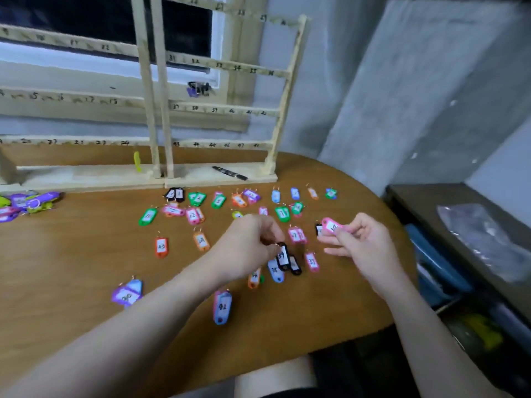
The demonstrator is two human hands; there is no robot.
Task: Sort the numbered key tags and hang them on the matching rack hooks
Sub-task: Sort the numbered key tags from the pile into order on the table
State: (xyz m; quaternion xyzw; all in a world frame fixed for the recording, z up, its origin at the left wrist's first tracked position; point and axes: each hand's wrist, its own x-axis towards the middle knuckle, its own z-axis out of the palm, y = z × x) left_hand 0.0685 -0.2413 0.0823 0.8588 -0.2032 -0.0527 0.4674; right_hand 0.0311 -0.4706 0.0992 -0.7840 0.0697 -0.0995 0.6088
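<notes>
**Two tags in hand, the rest laid out for reading**

The left hand [250,242] pinches the metal ring of a black tag marked 39 [283,257], so the tag dangles label-up just above the tabletop [86,254]; holding by the ring likely keeps the loop free for a hook. The right hand [356,239] pinches a pink tag [332,226] between thumb and fingertips, tilted toward the camera, apparently to read its number, which is too blurred to tell.

Most other tags lie flat and spread out across the tabletop with labels facing up, a layout that makes numbers quick to scan. A light-blue tag marked 41 [222,307] lies nearest the person. A purple and green heap [26,203] sits at the far left, seemingly unsorted.

The wooden rack [161,110] stands upright at the tabletop's back edge, its numbered rails facing the person. Nearly all hooks look bare, so sorting seems early.
</notes>
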